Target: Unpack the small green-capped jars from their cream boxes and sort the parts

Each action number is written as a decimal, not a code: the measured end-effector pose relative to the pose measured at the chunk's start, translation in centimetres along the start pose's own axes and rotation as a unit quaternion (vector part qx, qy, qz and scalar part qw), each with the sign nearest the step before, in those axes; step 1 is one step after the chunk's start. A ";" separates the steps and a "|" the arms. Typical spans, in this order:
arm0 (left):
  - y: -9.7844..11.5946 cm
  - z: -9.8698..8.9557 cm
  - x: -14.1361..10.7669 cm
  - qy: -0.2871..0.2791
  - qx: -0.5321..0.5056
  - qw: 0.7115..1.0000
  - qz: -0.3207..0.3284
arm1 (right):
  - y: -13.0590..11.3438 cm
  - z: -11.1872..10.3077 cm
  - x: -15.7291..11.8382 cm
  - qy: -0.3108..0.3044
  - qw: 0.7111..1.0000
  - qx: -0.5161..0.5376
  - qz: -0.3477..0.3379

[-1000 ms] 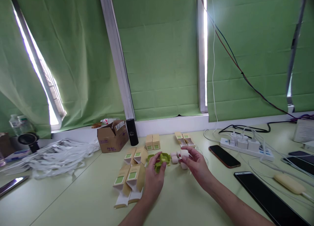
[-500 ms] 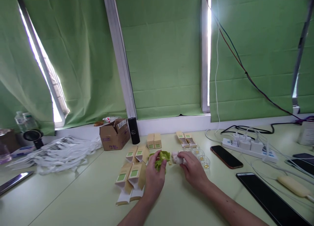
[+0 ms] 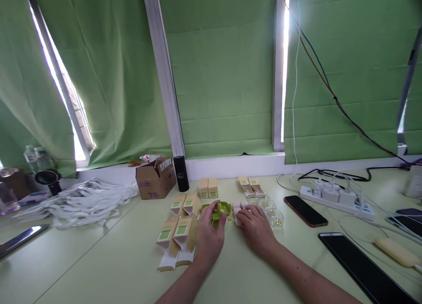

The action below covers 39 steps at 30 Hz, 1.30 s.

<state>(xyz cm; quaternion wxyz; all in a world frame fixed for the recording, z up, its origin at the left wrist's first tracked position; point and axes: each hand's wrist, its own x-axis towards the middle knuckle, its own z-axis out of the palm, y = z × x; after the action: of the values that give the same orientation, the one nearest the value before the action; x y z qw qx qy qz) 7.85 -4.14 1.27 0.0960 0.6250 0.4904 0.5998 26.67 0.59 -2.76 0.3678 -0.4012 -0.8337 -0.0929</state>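
Green plastic, a moulded piece (image 3: 225, 206) with raised rims, sits above the table (image 3: 242, 280) in the head view, its left edge pinched between thumb and fingers of the left hand (image 3: 211, 231). The right hand (image 3: 259, 228) bends its fingers over small white pieces (image 3: 235, 206) just beside it; whether they are gripped, I cannot tell. Flapped cartons (image 3: 186, 233) crowd the left wrist; clear cups (image 3: 277, 219) line the right hand's outer side, with a phone (image 3: 306, 210) beyond. Bare tabletop stretches between the forearms to the near edge of view.
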 end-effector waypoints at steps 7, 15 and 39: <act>-0.1 0.1 0.0 0.001 -0.005 1.000 0.003 | -0.4 -0.5 0.1 -0.023 1.000 -0.002 0.019; 0.1 -0.1 0.0 -0.019 -0.047 0.999 -0.010 | -0.6 -1.0 -0.1 -0.020 0.999 0.005 0.035; 0.5 -0.2 -0.1 -0.062 -0.108 0.992 -0.006 | -0.7 -1.5 0.0 0.006 0.999 0.036 0.033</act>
<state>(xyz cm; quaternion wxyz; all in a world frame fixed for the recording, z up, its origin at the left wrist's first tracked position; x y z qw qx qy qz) 7.96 -4.59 1.60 0.1968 0.6440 0.4198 0.6085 26.96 -0.55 -1.54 0.3904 -0.4139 -0.8207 -0.0531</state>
